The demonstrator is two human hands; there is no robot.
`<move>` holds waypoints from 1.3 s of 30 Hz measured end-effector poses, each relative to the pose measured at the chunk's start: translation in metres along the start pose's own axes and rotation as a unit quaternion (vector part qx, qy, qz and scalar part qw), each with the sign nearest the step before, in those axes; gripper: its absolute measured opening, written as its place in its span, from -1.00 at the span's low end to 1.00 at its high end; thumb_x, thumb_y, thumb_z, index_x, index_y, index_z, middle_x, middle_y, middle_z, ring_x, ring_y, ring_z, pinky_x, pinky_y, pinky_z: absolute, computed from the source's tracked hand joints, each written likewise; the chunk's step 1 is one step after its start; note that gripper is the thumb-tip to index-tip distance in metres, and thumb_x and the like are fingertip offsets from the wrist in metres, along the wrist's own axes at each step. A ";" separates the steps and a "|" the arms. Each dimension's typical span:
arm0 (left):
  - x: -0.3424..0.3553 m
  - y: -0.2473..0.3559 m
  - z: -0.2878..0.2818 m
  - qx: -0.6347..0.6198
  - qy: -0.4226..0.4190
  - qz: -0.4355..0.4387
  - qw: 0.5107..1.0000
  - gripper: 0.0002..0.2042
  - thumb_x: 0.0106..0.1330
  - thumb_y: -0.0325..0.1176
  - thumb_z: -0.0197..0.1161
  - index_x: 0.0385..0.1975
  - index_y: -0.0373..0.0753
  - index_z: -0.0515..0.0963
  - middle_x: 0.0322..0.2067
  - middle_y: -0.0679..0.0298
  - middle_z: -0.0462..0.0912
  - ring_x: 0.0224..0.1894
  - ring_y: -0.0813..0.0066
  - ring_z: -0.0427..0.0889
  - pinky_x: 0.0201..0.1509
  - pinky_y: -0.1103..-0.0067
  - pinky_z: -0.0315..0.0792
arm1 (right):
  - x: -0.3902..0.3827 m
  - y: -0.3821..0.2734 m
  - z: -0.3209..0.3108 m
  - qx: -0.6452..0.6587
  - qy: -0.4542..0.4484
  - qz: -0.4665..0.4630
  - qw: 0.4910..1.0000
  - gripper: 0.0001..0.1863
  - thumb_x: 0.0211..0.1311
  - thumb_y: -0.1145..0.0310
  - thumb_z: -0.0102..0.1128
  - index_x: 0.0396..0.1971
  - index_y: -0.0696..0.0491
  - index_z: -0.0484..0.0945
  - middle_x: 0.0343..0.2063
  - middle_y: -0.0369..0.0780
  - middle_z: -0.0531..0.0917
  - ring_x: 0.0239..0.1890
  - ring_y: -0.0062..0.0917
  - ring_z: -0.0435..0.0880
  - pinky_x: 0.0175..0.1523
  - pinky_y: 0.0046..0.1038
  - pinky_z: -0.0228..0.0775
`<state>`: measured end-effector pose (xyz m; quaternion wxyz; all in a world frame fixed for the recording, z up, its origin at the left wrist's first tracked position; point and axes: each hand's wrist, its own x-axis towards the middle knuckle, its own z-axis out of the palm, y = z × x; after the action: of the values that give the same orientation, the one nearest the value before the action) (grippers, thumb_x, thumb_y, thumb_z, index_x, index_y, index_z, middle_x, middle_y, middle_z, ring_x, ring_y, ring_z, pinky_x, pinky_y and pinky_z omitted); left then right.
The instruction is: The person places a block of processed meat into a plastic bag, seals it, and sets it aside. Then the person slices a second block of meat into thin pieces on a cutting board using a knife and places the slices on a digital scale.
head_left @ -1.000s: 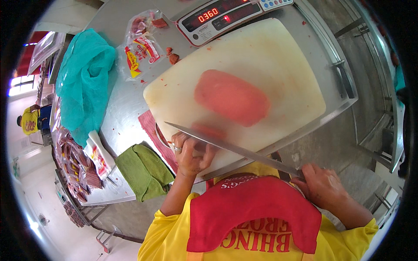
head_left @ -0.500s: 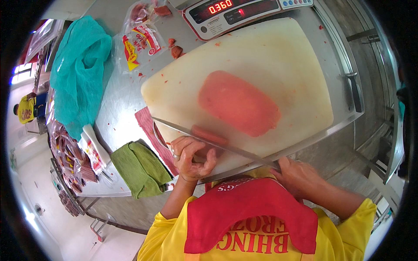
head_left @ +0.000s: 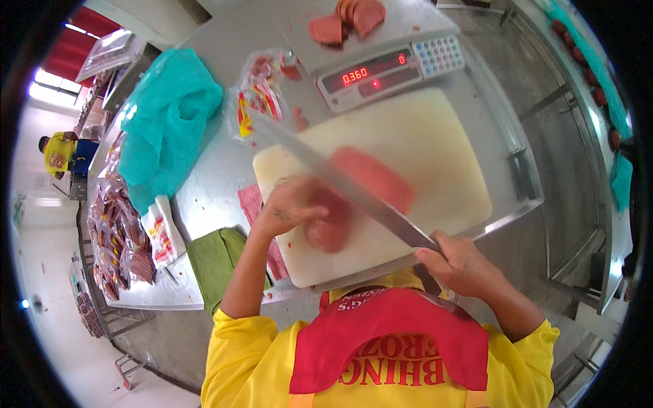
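My right hand [head_left: 462,262] is closed round the handle of a long knife [head_left: 357,194]. The blade slants up to the left, raised above a pale cutting board [head_left: 442,136]. Fingers of my left hand [head_left: 289,204] curl over a round pink piece of processed meat [head_left: 326,234] at the near left of the board; both are blurred by motion. Behind the blade, a larger flat slab of pink meat [head_left: 381,180] lies on the board, partly hidden by the knife.
Beyond the board stands a digital scale [head_left: 391,75], with meat slices [head_left: 347,22] behind it. An opened plastic package [head_left: 258,92], teal sheeting [head_left: 170,122], packed meat [head_left: 115,238] and a folded green cloth [head_left: 216,262] lie leftward. Another person [head_left: 61,155] stands far left.
The knife has risen off the meat, its tip swinging farther away. My left hand has turned and shifted with the smaller piece. The view has moved, showing more beyond the scale.
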<state>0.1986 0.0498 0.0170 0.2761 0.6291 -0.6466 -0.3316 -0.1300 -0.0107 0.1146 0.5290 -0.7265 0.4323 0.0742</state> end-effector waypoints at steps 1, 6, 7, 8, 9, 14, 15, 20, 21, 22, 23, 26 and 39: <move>0.008 0.001 -0.001 0.043 -0.030 0.008 0.999 -0.45 -0.12 -0.18 0.49 -0.11 -0.27 0.49 -0.20 0.14 0.58 -0.15 0.24 0.51 0.01 0.44 0.37 | -0.006 0.003 -0.008 -0.010 0.031 0.003 0.999 -0.54 0.30 0.00 -0.01 -0.34 0.20 0.39 -0.50 0.13 0.57 -0.32 0.13 0.54 -0.28 -0.10 0.37; 0.035 -0.006 -0.003 0.135 -0.155 -0.020 0.979 -0.51 -0.25 -0.11 0.53 -0.35 -0.24 0.52 -0.35 0.10 0.57 -0.26 0.13 0.51 -0.14 0.38 0.39 | -0.021 0.062 -0.034 -0.037 0.161 0.040 0.985 -0.57 0.30 0.03 0.01 -0.29 0.18 0.42 -0.47 0.10 0.59 -0.31 0.05 0.59 -0.29 -0.19 0.39; 0.034 -0.008 -0.005 0.130 -0.172 -0.022 0.976 -0.54 -0.24 -0.11 0.53 -0.40 -0.25 0.52 -0.40 0.10 0.56 -0.28 0.13 0.51 -0.17 0.38 0.39 | -0.026 0.078 -0.035 -0.036 0.180 0.045 0.982 -0.58 0.31 0.03 0.01 -0.29 0.17 0.43 -0.47 0.09 0.59 -0.31 0.03 0.60 -0.29 -0.20 0.40; 0.032 -0.006 -0.010 0.117 -0.170 -0.054 0.977 -0.55 -0.23 -0.13 0.53 -0.41 -0.25 0.51 -0.42 0.13 0.56 -0.31 0.20 0.52 -0.21 0.39 0.39 | -0.030 0.092 -0.037 -0.037 0.185 0.053 0.981 -0.58 0.30 0.03 0.02 -0.29 0.17 0.44 -0.46 0.07 0.60 -0.32 0.00 0.61 -0.29 -0.20 0.40; 0.029 -0.005 -0.014 0.103 -0.166 -0.086 0.977 -0.56 -0.22 -0.14 0.54 -0.43 -0.25 0.50 -0.45 0.17 0.55 -0.34 0.27 0.52 -0.25 0.41 0.39 | -0.033 0.107 -0.037 -0.038 0.188 0.061 0.979 -0.58 0.30 0.04 0.03 -0.29 0.17 0.45 -0.46 0.06 0.61 -0.32 -0.02 0.62 -0.29 -0.21 0.41; 0.048 -0.008 -0.092 -0.093 0.026 -0.195 0.976 -0.66 -0.10 -0.32 0.55 -0.42 -0.22 0.49 -0.54 0.42 0.54 -0.46 0.67 0.50 -0.39 0.67 0.39 | -0.031 0.132 -0.048 -0.089 0.156 0.124 0.976 -0.60 0.22 0.02 0.14 -0.35 0.11 0.47 -0.47 -0.01 0.62 -0.35 -0.09 0.63 -0.30 -0.23 0.43; 0.069 0.005 -0.106 -0.094 0.062 -0.150 0.982 -0.66 -0.10 -0.33 0.55 -0.43 -0.24 0.49 -0.52 0.41 0.57 -0.47 0.69 0.52 -0.43 0.69 0.40 | -0.027 0.139 -0.049 -0.098 0.170 0.093 0.976 -0.61 0.21 0.02 0.15 -0.36 0.11 0.47 -0.46 -0.01 0.62 -0.35 -0.09 0.63 -0.30 -0.22 0.43; 0.186 0.061 -0.132 -0.115 0.241 -0.120 0.956 -0.60 0.07 -0.29 0.43 -0.17 -0.36 0.48 -0.35 0.22 0.61 -0.44 0.61 0.57 -0.45 0.65 0.47 | -0.001 0.148 -0.065 -0.132 0.170 -0.002 0.977 -0.61 0.18 0.03 0.18 -0.38 0.11 0.46 -0.45 -0.02 0.63 -0.36 -0.10 0.62 -0.30 -0.22 0.44; 0.210 0.059 -0.136 -0.160 0.247 -0.122 0.948 -0.59 0.08 -0.29 0.42 -0.14 -0.37 0.47 -0.32 0.21 0.61 -0.40 0.58 0.58 -0.39 0.62 0.49 | 0.001 0.146 -0.068 -0.136 0.160 -0.008 0.978 -0.61 0.18 0.04 0.18 -0.38 0.12 0.46 -0.45 -0.01 0.62 -0.36 -0.09 0.62 -0.30 -0.22 0.44; 0.230 0.049 -0.137 -0.206 0.253 -0.126 0.937 -0.57 0.09 -0.29 0.41 -0.11 -0.37 0.46 -0.30 0.20 0.61 -0.36 0.56 0.59 -0.33 0.59 0.51 | 0.003 0.139 -0.072 -0.132 0.142 0.010 0.981 -0.62 0.20 0.04 0.16 -0.38 0.12 0.46 -0.44 0.00 0.62 -0.35 -0.06 0.61 -0.29 -0.19 0.43; 0.246 0.048 -0.135 -0.201 0.244 -0.140 0.939 -0.53 0.07 -0.27 0.43 -0.09 -0.38 0.45 -0.28 0.18 0.62 -0.32 0.53 0.60 -0.27 0.57 0.51 | 0.005 0.138 -0.074 -0.133 0.136 0.011 0.982 -0.62 0.20 0.05 0.16 -0.38 0.12 0.46 -0.44 0.00 0.62 -0.35 -0.06 0.61 -0.29 -0.18 0.43; 0.272 0.032 -0.120 -0.100 0.211 -0.155 0.960 -0.39 -0.03 -0.19 0.50 -0.02 -0.39 0.42 -0.24 0.15 0.62 -0.21 0.44 0.61 -0.11 0.53 0.50 | 0.006 0.145 -0.076 -0.133 0.121 0.019 0.983 -0.62 0.21 0.04 0.15 -0.37 0.12 0.46 -0.44 0.00 0.62 -0.36 -0.05 0.61 -0.29 -0.16 0.42; 0.294 -0.007 -0.103 0.151 0.372 -0.145 0.904 -0.44 -0.10 -0.32 0.44 -0.07 -0.43 0.45 -0.40 0.12 0.67 -0.44 0.44 0.66 -0.30 0.50 0.55 | 0.012 0.145 -0.075 -0.134 0.126 -0.001 0.983 -0.63 0.24 0.04 0.09 -0.37 0.10 0.43 -0.47 0.00 0.63 -0.38 -0.03 0.61 -0.31 -0.11 0.42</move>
<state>0.2667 -0.2514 0.0587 0.3474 0.8276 -0.4409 -0.0080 -0.2511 -0.0898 0.0383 0.3684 -0.7946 0.4810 0.0388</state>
